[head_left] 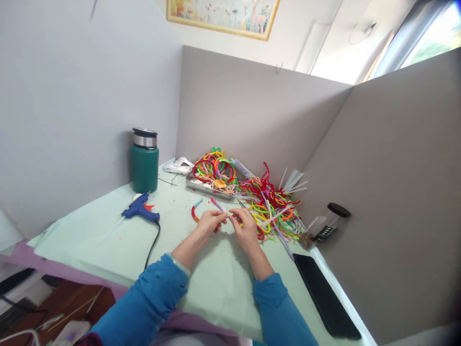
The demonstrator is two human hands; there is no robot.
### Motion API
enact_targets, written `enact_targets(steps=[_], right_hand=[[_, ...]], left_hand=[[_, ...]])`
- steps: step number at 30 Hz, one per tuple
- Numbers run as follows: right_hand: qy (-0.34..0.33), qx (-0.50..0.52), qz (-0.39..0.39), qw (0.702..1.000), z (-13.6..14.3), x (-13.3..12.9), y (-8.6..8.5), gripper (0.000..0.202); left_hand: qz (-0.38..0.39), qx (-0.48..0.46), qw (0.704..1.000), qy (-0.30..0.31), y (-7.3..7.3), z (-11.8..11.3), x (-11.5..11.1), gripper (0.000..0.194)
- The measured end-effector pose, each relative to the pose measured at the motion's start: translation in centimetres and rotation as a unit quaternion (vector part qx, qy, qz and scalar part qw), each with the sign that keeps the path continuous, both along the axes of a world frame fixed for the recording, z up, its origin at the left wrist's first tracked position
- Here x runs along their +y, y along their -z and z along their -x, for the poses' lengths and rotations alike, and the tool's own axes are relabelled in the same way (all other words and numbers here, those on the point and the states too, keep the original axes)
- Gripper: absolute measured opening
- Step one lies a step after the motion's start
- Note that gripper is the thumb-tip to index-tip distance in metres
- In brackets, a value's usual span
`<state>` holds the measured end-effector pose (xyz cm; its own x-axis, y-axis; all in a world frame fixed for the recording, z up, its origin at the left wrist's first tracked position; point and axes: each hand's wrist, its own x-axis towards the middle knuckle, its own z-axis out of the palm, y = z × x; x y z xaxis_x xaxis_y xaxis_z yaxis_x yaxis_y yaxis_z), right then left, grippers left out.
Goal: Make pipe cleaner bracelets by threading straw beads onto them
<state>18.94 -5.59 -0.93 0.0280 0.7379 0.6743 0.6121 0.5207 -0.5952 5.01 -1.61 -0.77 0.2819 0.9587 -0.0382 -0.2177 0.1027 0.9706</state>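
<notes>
My left hand (209, 222) and my right hand (245, 227) meet over the table's middle, fingertips pinched together. Between them is a multicoloured pipe cleaner (217, 204), its pink and lilac stretch running toward my fingertips. A curved red, orange and blue stretch (194, 210) shows beyond my left hand; whether it joins the same piece is hidden. Right beside my right hand spreads a tangled heap of loose pipe cleaners (264, 192) in red, yellow, green and purple. Behind my hands, a metal tray (212, 190) bears several finished-looking pipe cleaner rings (216, 166) and small scraps.
A blue glue gun (140, 209) lies at the left, its cord trailing toward the front edge. Behind it stands a green bottle (144, 163). At the right are a black flat object (324, 293) and a clear container with black lid (331, 223). Grey partitions (252, 105) enclose the table.
</notes>
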Motion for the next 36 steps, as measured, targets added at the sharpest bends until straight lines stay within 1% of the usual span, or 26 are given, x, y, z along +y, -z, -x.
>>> enact_targets(steps=[6, 9, 12, 17, 20, 24, 26, 28, 30, 32, 34, 36], right_hand=[[0.002, -0.007, -0.049, 0.999, 0.0, 0.2, 0.1, 0.012], [0.005, -0.009, -0.057, 0.998, 0.1, 0.2, 0.1, 0.010], [0.011, -0.011, -0.066, 0.998, 0.4, 0.1, 0.1, 0.011], [0.051, -0.013, -0.097, 0.994, 1.1, 0.1, 0.4, 0.013], [0.092, -0.057, -0.122, 0.987, 1.5, 0.2, 0.8, 0.015], [0.145, -0.144, -0.144, 0.968, 2.1, 0.6, 1.2, 0.017], [0.159, -0.182, -0.149, 0.959, 2.3, 0.6, 1.3, 0.019], [0.156, -0.199, -0.148, 0.956, 2.6, 0.7, 1.3, 0.020], [0.128, -0.190, -0.139, 0.963, 2.8, 0.7, 1.2, 0.020], [0.090, -0.155, -0.124, 0.976, 3.2, 0.9, 0.9, 0.021], [0.070, -0.105, -0.104, 0.987, 4.2, 1.3, 0.3, 0.021], [0.057, -0.083, -0.074, 0.992, 6.1, 1.9, -0.5, 0.022]], left_hand=[[-0.015, -0.005, 1.000, 0.013, 0.1, 0.0, 0.0, 0.041], [-0.010, -0.012, 1.000, 0.014, 0.2, 0.0, 0.2, 0.045], [-0.015, -0.012, 1.000, 0.018, 0.1, 0.0, 0.1, 0.044], [0.003, -0.065, 0.998, 0.004, -0.1, -0.1, -0.3, 0.041], [0.028, -0.092, 0.995, 0.000, -0.1, -0.2, -0.3, 0.037], [0.060, -0.141, 0.988, -0.005, 0.0, -0.4, -0.2, 0.032], [0.074, -0.154, 0.985, -0.006, -0.2, -0.4, -0.3, 0.029], [0.090, -0.150, 0.984, -0.010, -0.6, -0.2, -0.5, 0.027], [0.104, -0.134, 0.985, -0.025, -1.1, 0.4, -0.7, 0.025], [0.109, -0.113, 0.986, -0.050, -1.8, 1.6, -0.9, 0.024], [0.088, -0.104, 0.988, -0.073, -2.6, 3.5, -1.1, 0.026], [0.044, -0.106, 0.989, -0.094, -3.6, 6.1, -1.4, 0.030]])
